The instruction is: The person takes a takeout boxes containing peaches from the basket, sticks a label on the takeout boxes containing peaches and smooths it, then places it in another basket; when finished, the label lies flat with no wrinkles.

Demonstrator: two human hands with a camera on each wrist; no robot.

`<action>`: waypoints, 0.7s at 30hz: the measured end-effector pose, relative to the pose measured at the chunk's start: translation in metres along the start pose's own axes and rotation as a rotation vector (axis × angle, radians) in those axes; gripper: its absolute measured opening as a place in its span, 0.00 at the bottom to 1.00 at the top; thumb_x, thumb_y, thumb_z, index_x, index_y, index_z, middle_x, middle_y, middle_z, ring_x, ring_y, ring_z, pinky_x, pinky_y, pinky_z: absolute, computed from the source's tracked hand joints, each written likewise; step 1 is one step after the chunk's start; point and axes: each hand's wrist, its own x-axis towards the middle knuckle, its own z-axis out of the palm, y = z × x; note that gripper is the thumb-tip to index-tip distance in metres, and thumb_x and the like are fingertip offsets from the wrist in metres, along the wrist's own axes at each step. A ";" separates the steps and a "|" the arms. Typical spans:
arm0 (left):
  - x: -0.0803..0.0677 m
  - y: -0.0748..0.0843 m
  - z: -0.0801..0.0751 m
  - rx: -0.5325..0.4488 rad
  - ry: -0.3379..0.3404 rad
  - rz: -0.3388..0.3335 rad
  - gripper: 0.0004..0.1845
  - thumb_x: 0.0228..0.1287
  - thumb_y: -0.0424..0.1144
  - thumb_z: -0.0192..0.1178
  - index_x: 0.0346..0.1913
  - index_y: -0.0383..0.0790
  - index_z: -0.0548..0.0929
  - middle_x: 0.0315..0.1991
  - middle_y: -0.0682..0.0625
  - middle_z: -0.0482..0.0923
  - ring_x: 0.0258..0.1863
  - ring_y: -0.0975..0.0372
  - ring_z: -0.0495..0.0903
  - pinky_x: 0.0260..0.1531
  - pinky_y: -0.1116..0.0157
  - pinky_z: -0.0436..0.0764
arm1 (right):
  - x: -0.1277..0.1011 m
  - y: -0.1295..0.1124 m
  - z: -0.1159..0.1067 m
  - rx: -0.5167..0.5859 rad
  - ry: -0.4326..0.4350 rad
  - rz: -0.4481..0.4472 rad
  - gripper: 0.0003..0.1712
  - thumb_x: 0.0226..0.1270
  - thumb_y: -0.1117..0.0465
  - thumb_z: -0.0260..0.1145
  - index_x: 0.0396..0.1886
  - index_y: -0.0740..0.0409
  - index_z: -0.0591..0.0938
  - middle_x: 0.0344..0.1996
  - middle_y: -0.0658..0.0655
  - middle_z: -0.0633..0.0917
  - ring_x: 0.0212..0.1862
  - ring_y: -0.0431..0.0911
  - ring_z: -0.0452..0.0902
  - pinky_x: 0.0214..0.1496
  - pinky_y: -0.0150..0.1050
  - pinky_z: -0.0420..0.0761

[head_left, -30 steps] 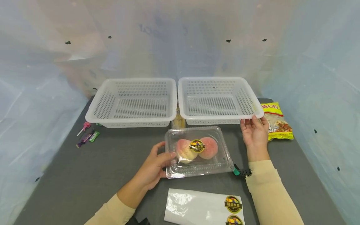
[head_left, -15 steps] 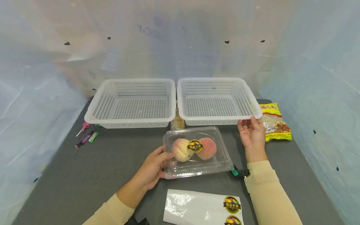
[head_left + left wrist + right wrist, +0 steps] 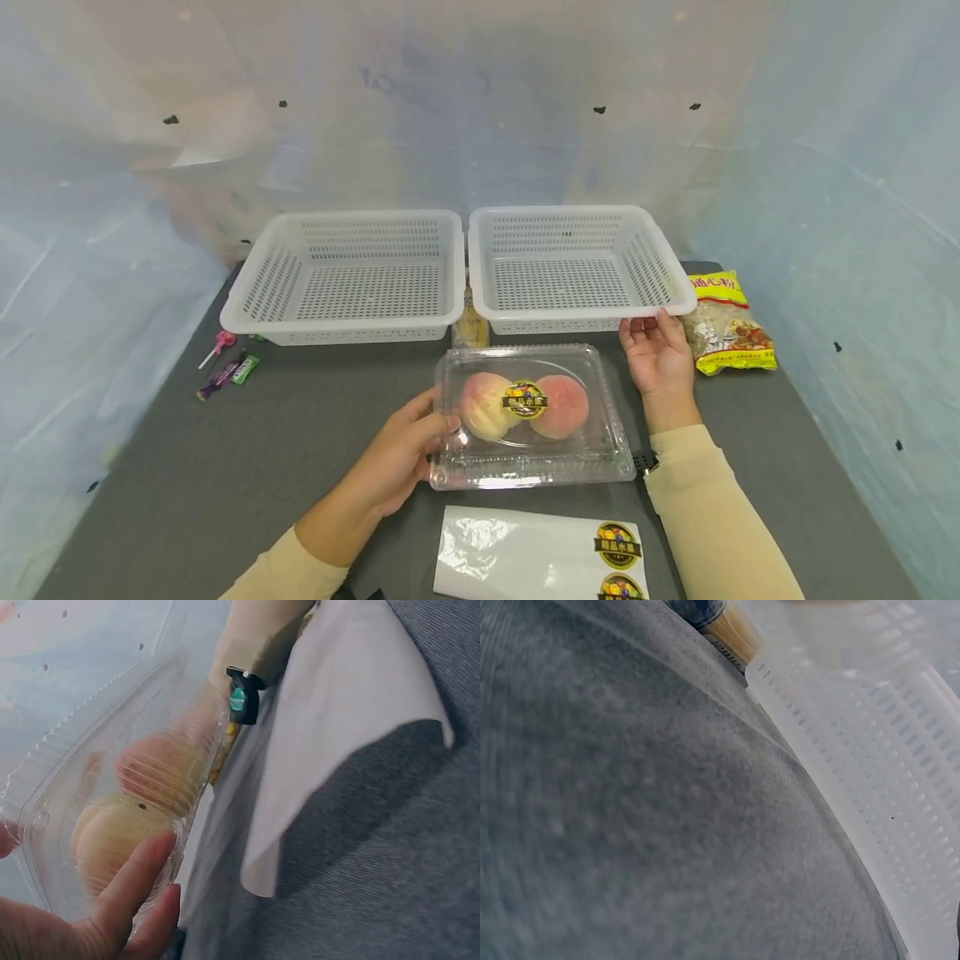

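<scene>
My left hand (image 3: 397, 458) grips the left side of a clear plastic clamshell box (image 3: 540, 471), thumb over the lid. Inside lie two pink-and-yellow peaches (image 3: 561, 407), and a round black-and-gold sticker (image 3: 525, 401) is on the lid. In the left wrist view the fingers (image 3: 135, 881) press against the box (image 3: 56, 784), with the peaches showing through. My right hand (image 3: 662, 367), palm up, holds the front rim of the right white basket (image 3: 581, 317) near its right corner, thumb at the rim and fingers below. The right wrist view shows that basket's wall (image 3: 855, 787), but hardly any hand.
Another white basket (image 3: 341, 329) stands at left, with a yellowish package (image 3: 471, 327) between the two. A yellow food bag (image 3: 727, 325) lies at right. Wrapped candies (image 3: 225, 375) and a pink lollipop (image 3: 224, 339) are at left. A white sticker sheet (image 3: 525, 550) lies in front.
The box has come slightly nearer and sits more level, and the peaches have shifted inside it. My right hand has slid a little left along the basket rim. The view has shifted slightly.
</scene>
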 end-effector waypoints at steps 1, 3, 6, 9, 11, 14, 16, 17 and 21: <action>-0.001 0.002 0.001 0.008 -0.009 0.012 0.45 0.72 0.39 0.64 0.87 0.36 0.55 0.69 0.37 0.69 0.53 0.51 0.75 0.27 0.73 0.73 | 0.001 0.001 0.000 -0.010 -0.005 -0.010 0.14 0.85 0.71 0.59 0.63 0.60 0.73 0.48 0.63 0.81 0.47 0.55 0.81 0.46 0.52 0.88; -0.001 0.006 0.001 0.012 -0.032 0.035 0.43 0.72 0.39 0.63 0.86 0.37 0.58 0.70 0.37 0.68 0.54 0.50 0.75 0.27 0.73 0.71 | 0.002 0.002 0.000 -0.026 -0.016 -0.028 0.16 0.85 0.72 0.57 0.66 0.61 0.71 0.49 0.64 0.81 0.47 0.56 0.81 0.44 0.50 0.89; -0.001 0.013 0.003 -0.004 -0.073 0.068 0.41 0.72 0.38 0.61 0.86 0.38 0.59 0.72 0.35 0.68 0.58 0.46 0.78 0.38 0.65 0.83 | 0.003 0.004 -0.001 -0.036 -0.030 -0.053 0.15 0.85 0.74 0.56 0.65 0.64 0.71 0.49 0.65 0.82 0.46 0.56 0.81 0.43 0.49 0.90; 0.000 0.023 0.004 0.007 -0.086 0.091 0.41 0.73 0.38 0.60 0.86 0.39 0.58 0.74 0.35 0.67 0.62 0.44 0.76 0.45 0.57 0.84 | 0.004 0.004 -0.001 -0.054 -0.048 -0.076 0.14 0.84 0.75 0.56 0.63 0.65 0.73 0.49 0.66 0.82 0.44 0.56 0.81 0.43 0.48 0.90; 0.001 0.029 0.005 0.042 -0.069 0.099 0.42 0.73 0.40 0.61 0.86 0.40 0.58 0.74 0.37 0.67 0.63 0.45 0.74 0.40 0.64 0.79 | 0.004 0.004 -0.002 -0.072 -0.061 -0.092 0.14 0.84 0.75 0.56 0.63 0.66 0.73 0.50 0.66 0.82 0.43 0.55 0.82 0.43 0.48 0.90; 0.005 0.038 0.007 0.069 -0.059 0.111 0.43 0.73 0.41 0.62 0.87 0.41 0.59 0.74 0.39 0.67 0.62 0.46 0.72 0.32 0.69 0.70 | 0.004 0.003 -0.003 -0.103 -0.063 -0.119 0.17 0.84 0.76 0.57 0.66 0.68 0.72 0.50 0.66 0.82 0.42 0.55 0.82 0.44 0.47 0.89; 0.009 0.044 0.008 0.072 -0.056 0.117 0.42 0.73 0.41 0.62 0.86 0.41 0.60 0.72 0.40 0.68 0.62 0.47 0.72 0.29 0.70 0.68 | 0.004 0.003 -0.002 -0.119 -0.055 -0.131 0.19 0.83 0.76 0.57 0.68 0.69 0.71 0.51 0.66 0.82 0.43 0.55 0.82 0.44 0.47 0.89; 0.011 0.047 0.008 0.072 -0.058 0.124 0.41 0.73 0.41 0.61 0.86 0.41 0.61 0.72 0.40 0.68 0.62 0.48 0.72 0.28 0.70 0.68 | 0.003 0.003 -0.001 -0.122 -0.049 -0.136 0.19 0.83 0.77 0.58 0.68 0.69 0.70 0.52 0.66 0.83 0.43 0.55 0.83 0.45 0.47 0.89; 0.020 0.058 0.008 0.052 -0.075 0.157 0.38 0.74 0.40 0.59 0.84 0.41 0.64 0.68 0.38 0.69 0.59 0.47 0.75 0.31 0.69 0.77 | 0.003 0.004 0.002 -0.103 -0.025 -0.151 0.18 0.80 0.79 0.59 0.65 0.72 0.71 0.54 0.68 0.84 0.45 0.57 0.84 0.48 0.48 0.88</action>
